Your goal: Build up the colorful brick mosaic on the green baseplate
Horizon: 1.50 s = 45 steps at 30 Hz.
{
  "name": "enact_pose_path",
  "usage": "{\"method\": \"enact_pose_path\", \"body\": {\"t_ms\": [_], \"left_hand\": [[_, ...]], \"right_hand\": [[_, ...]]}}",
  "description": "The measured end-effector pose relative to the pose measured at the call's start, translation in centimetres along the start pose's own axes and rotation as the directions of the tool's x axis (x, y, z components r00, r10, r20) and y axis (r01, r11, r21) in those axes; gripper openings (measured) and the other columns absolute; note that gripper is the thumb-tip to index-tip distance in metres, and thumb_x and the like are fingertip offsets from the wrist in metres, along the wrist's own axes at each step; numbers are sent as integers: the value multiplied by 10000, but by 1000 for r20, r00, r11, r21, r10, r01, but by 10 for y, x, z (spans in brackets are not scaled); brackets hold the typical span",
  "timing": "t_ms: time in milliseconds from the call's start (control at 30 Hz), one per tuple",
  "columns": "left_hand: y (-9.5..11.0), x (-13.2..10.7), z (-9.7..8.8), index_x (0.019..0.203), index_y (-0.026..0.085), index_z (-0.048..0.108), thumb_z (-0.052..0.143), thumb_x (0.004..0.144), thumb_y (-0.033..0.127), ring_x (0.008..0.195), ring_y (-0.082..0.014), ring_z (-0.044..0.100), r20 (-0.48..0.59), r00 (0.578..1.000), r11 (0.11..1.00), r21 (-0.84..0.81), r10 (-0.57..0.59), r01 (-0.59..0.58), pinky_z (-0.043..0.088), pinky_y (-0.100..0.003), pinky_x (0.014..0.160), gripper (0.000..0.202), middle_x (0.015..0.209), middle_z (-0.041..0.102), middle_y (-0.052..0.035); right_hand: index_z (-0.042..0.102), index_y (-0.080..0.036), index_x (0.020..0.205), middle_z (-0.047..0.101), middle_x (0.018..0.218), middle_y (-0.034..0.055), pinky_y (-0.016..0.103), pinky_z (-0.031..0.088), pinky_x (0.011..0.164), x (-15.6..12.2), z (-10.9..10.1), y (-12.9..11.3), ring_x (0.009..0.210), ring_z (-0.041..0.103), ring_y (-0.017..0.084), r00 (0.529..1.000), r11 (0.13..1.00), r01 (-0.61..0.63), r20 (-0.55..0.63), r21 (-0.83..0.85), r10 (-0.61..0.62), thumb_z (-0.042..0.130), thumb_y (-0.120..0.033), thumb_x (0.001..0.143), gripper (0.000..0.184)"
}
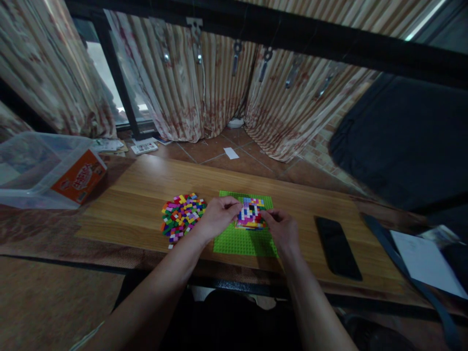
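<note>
A green baseplate lies on the wooden board, with a patch of small coloured bricks built on its far half. My left hand rests at the patch's left edge, fingers curled and pinched against the bricks. At the patch's right edge, my right hand does the same with bent fingers. What the fingertips hold, if anything, is too small to make out. A loose heap of coloured bricks lies just left of my left hand.
A black phone lies on the board to the right. A clear plastic tub with an orange label stands at the far left. White paper and a dark strap sit at the right. Curtains hang behind the table.
</note>
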State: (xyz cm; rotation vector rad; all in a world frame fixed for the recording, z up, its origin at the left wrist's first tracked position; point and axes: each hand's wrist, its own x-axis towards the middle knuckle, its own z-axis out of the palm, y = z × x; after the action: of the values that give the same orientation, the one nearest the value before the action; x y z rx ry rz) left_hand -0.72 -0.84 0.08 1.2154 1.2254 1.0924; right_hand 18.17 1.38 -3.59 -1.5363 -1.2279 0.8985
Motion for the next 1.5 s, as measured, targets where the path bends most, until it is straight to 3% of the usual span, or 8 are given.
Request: {"method": "enact_pose_path", "body": {"t_ms": [267, 433, 567, 700, 933, 1233, 1400, 1500], "left_hand": [[7, -2, 7, 663, 140, 614, 649, 758, 317, 496, -70, 434, 25, 999, 993, -117, -29, 32, 326, -209, 508, 204, 538, 527, 39], [13, -5, 12, 768, 120, 657, 678, 728, 261, 504, -68, 480, 30, 995, 970, -221, -93, 97, 377, -210, 529, 148, 587, 581, 29], [14, -7, 15, 796, 113, 668, 733, 698, 295, 538, -77, 539, 79, 992, 944, -306, -101, 120, 422, -214, 553, 217, 634, 624, 8], [14, -8, 18, 819, 114, 672, 754, 700, 314, 558, -76, 570, 99, 989, 937, -322, -108, 134, 446, -212, 577, 247, 676, 657, -8], [14, -7, 21, 810, 120, 666, 691, 768, 281, 535, -60, 554, 100, 992, 961, -258, -80, 104, 454, -203, 581, 168, 667, 655, 1], [11, -7, 23, 882, 134, 651, 673, 787, 294, 559, -73, 584, 138, 990, 969, -238, -32, 64, 465, -205, 576, 188, 709, 673, -7], [15, -5, 15, 877, 126, 653, 677, 772, 263, 547, -81, 583, 60, 996, 969, -233, -71, 83, 451, -203, 551, 175, 696, 685, -15], [16, -3, 8, 838, 128, 664, 641, 781, 232, 537, -84, 571, -12, 999, 987, -157, -49, 46, 431, -202, 526, 121, 678, 680, -12]], "right_hand": [[692, -164, 717, 699, 649, 30, 280, 449, 555, -2, 0, 4, 578, 606, 169, 1000, 1000, 7, 15, 18, -7, 754, -526, 635, 376], [696, -172, 756, 698, 703, 31, 290, 466, 621, -11, -1, -9, 649, 617, 173, 986, 983, 165, -24, 85, -163, 647, -504, 780, 336], [729, -215, 915, 715, 895, 40, 320, 497, 743, -27, 0, -27, 807, 648, 182, 935, 933, 327, 89, 147, -342, 656, -382, 818, 207], [742, -269, 967, 694, 948, 29, 304, 505, 731, -37, 0, -36, 826, 638, 165, 858, 878, 477, 193, 47, -476, 654, -292, 838, 158], [735, -240, 967, 687, 937, 38, 309, 519, 766, -40, -3, -39, 844, 645, 166, 818, 821, 565, 187, -83, -544, 624, -257, 873, 147], [712, -207, 983, 700, 951, 70, 336, 517, 786, -38, -7, -38, 867, 652, 191, 851, 852, 515, 170, -91, -497, 532, -336, 919, 230], [713, -150, 950, 734, 848, 84, 342, 527, 691, -19, -20, -22, 722, 664, 207, 974, 974, 222, 62, -43, -219, 589, -418, 835, 317], [724, -130, 941, 743, 794, 89, 359, 527, 668, -10, -28, -13, 703, 672, 233, 993, 993, 84, 88, -79, -77, 613, -422, 774, 353]]}}
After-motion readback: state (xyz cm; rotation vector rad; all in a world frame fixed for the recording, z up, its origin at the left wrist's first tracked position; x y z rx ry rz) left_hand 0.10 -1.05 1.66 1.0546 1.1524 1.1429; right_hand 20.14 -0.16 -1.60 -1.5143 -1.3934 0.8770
